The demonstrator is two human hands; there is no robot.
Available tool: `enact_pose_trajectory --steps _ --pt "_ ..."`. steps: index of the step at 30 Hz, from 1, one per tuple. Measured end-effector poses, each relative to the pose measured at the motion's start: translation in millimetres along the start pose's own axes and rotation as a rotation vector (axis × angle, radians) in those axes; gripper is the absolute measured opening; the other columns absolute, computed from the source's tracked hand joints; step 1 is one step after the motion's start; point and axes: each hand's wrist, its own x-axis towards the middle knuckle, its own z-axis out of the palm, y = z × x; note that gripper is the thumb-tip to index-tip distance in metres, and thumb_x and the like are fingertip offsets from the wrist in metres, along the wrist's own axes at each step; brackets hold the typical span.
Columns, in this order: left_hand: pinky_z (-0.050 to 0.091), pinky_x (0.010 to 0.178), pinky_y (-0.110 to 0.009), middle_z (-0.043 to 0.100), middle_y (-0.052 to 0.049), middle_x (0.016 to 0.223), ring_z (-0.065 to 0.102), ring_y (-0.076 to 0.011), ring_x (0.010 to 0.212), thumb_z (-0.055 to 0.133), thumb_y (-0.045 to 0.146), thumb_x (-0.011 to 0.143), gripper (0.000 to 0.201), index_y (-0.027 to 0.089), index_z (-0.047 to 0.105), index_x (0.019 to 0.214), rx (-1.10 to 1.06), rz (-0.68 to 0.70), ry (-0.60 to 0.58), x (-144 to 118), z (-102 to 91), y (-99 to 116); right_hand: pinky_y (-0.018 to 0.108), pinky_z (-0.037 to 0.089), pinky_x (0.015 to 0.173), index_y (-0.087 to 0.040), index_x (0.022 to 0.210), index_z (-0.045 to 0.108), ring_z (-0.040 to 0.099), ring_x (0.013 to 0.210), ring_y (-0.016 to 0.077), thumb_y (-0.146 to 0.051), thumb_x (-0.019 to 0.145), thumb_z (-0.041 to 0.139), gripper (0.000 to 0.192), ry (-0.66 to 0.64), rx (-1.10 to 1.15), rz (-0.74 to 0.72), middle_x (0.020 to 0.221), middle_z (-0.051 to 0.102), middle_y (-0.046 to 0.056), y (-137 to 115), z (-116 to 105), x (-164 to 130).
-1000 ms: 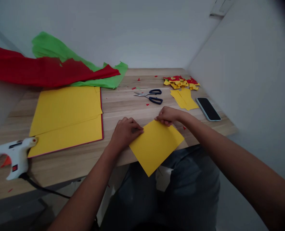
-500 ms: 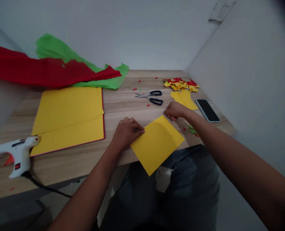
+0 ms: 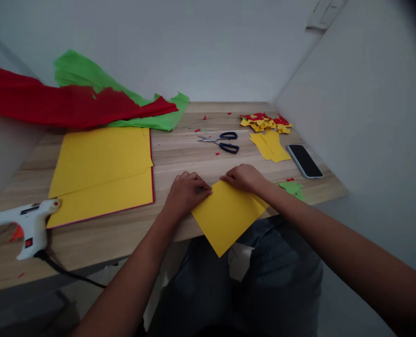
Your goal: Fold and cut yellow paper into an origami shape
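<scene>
A yellow paper sheet [image 3: 225, 216] lies at the front edge of the wooden table [image 3: 180, 159], its near corner hanging over the edge above my lap. My left hand [image 3: 186, 191] presses on the sheet's left corner with its fingers curled. My right hand [image 3: 242, 178] rests on the sheet's far corner, fingers bent down on the paper. Both hands sit close together at the sheet's upper edge.
Black-handled scissors [image 3: 222, 140] lie behind the hands. Yellow strips [image 3: 270, 146], a scrap pile [image 3: 264, 122], a phone [image 3: 304, 160] and green scraps [image 3: 292, 188] are at the right. Large yellow sheets [image 3: 102, 168], red and green paper [image 3: 88, 100] and a glue gun [image 3: 25, 224] are at the left.
My right hand slid along the sheet's far edge, out to the right and then back left toward my left hand. Green scraps have come into sight at the right. The left hand stayed put.
</scene>
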Motion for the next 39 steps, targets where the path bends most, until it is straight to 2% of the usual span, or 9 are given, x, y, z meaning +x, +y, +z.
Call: enact_pose_trajectory --steps 8,15,18,25,28,32,35,37,39 --pt "0.037 0.078 -0.038 0.068 -0.002 0.088 0.054 -0.0237 0.087 0.07 0.039 0.084 0.012 0.031 0.078 0.087 0.007 0.013 0.004 -0.9 -0.9 1.0 0.03 0.032 0.057 -0.02 0.063 0.066 0.063 0.072 0.0219 -0.051 0.091 0.055 0.043 -0.021 0.025 0.079 0.072 0.071 0.011 0.9 -4.7 4.4" --pt "0.037 0.078 -0.038 0.068 -0.002 0.086 0.054 -0.0234 0.086 0.071 0.037 0.083 0.011 0.029 0.078 0.084 0.009 0.015 0.014 -1.0 -1.5 1.6 0.028 0.036 0.056 -0.018 0.065 0.066 0.062 0.065 0.0201 -0.048 0.093 0.051 0.044 -0.002 0.051 0.261 0.067 0.07 0.012 42.0 -18.6 -2.9" --pt "0.037 0.079 -0.038 0.068 -0.002 0.086 0.054 -0.0232 0.087 0.071 0.035 0.083 0.01 0.028 0.078 0.084 0.009 0.016 0.017 -0.9 -1.9 1.5 0.028 0.038 0.056 -0.018 0.063 0.065 0.062 0.06 0.0186 -0.047 0.093 0.052 0.044 -0.005 0.075 0.313 0.065 0.07 0.011 46.4 -21.5 -2.0" --pt "0.037 0.079 -0.038 0.069 -0.002 0.088 0.054 -0.0233 0.087 0.071 0.036 0.083 0.011 0.029 0.078 0.085 0.012 0.022 0.02 -0.7 -1.4 0.8 0.028 0.042 0.063 -0.018 0.073 0.07 0.067 0.081 0.0246 -0.059 0.086 0.058 0.044 0.053 0.087 0.265 0.082 0.074 0.015 9.7 -4.6 -1.2" --pt "0.037 0.08 -0.038 0.069 -0.002 0.089 0.054 -0.0236 0.088 0.07 0.037 0.083 0.011 0.029 0.078 0.085 0.013 0.018 0.022 -0.9 -1.0 0.7 0.031 0.044 0.065 -0.016 0.079 0.07 0.068 0.086 0.0283 -0.057 0.088 0.056 0.044 0.08 0.073 0.328 0.089 0.074 0.019 16.8 -3.0 -3.6" --pt "0.038 0.079 -0.038 0.069 -0.002 0.087 0.054 -0.0235 0.087 0.071 0.035 0.082 0.01 0.028 0.078 0.084 0.007 0.023 0.024 -1.4 -0.8 0.7 0.033 0.045 0.067 -0.013 0.081 0.07 0.068 0.086 0.0302 -0.05 0.093 0.05 0.044 0.135 0.05 0.396 0.088 0.073 0.022 36.0 -14.2 -6.2" --pt "0.038 0.079 -0.038 0.069 -0.003 0.087 0.055 -0.0231 0.086 0.071 0.035 0.082 0.01 0.027 0.077 0.083 -0.004 0.028 0.028 -2.1 -1.7 0.4 0.034 0.047 0.072 -0.012 0.087 0.071 0.068 0.091 0.0303 -0.045 0.097 0.044 0.043 0.186 0.052 0.354 0.091 0.073 0.021 29.2 -19.6 -15.4" --pt "0.039 0.08 -0.038 0.07 -0.003 0.088 0.056 -0.0234 0.087 0.069 0.034 0.083 0.011 0.028 0.077 0.085 -0.018 0.035 0.031 -3.0 -2.9 0.2 0.034 0.048 0.08 -0.014 0.101 0.07 0.067 0.099 0.0279 -0.037 0.1 0.039 0.038 0.217 0.069 0.278 0.102 0.073 0.018 16.2 -16.0 -33.5" --pt "0.039 0.08 -0.038 0.071 -0.003 0.089 0.056 -0.0236 0.089 0.066 0.031 0.085 0.011 0.027 0.076 0.087 -0.038 0.038 0.035 -4.0 -3.9 0.2 0.033 0.047 0.092 -0.022 0.121 0.065 0.062 0.112 0.0234 -0.024 0.094 0.049 0.031 0.218 0.091 0.155 0.12 0.07 0.011 4.0 -5.0 -63.1"
